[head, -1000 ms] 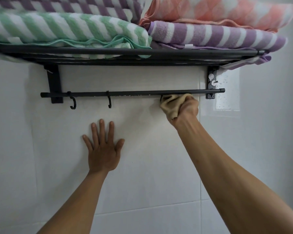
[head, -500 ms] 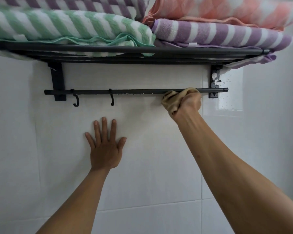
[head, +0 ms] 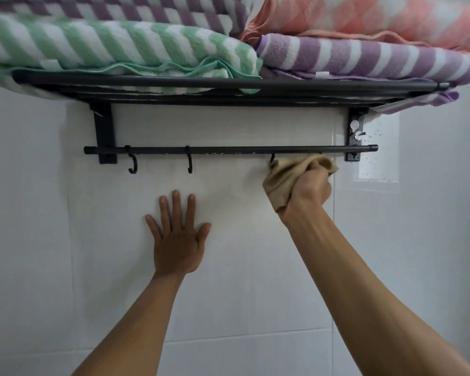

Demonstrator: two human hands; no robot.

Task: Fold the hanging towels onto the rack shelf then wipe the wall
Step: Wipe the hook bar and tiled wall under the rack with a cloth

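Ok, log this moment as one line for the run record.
phase: wall wiping | left hand: flat on wall | right hand: grips tan cloth below rail | towels: folded on shelf

Head view, close, facing wall [head: 65, 267], tilted up under rack shelf [head: 174, 84]

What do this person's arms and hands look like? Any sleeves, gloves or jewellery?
Both forearms are bare as far as the view shows: no sleeves in sight. The left hand and right hand wear no gloves, and no rings, watch or bracelet show. Fingernails on the left hand are short and unpainted.
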